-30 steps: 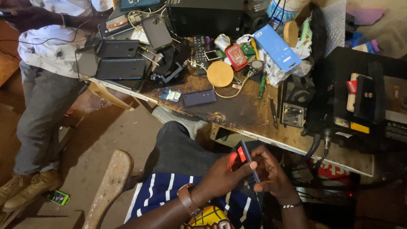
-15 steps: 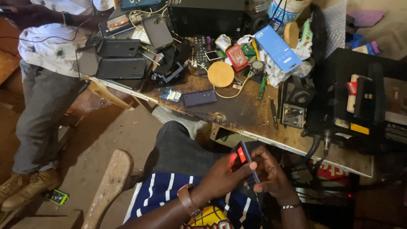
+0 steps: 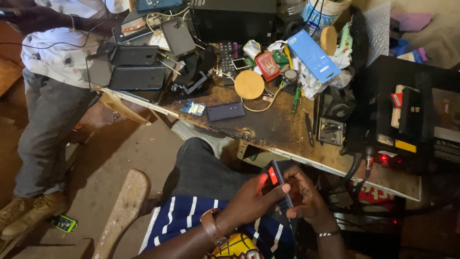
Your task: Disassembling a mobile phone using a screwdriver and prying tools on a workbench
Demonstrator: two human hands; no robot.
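Head view: both of my hands are closed around a small dark phone [image 3: 277, 184] held over my lap. Left hand [image 3: 249, 199] grips its lower body, thumb beside the lit red screen; right hand [image 3: 306, 199] wraps the far edge, fingers curled behind it. Above the phone is the cluttered workbench [image 3: 268, 127], with a dark handset [image 3: 225, 111] and a round wooden disc [image 3: 249, 84] well beyond the phone. Left of the phone, a standing person [image 3: 52, 96] faces the bench. My grip is narrow and over bare floor; I judge a slipped thumb could drop the phone.
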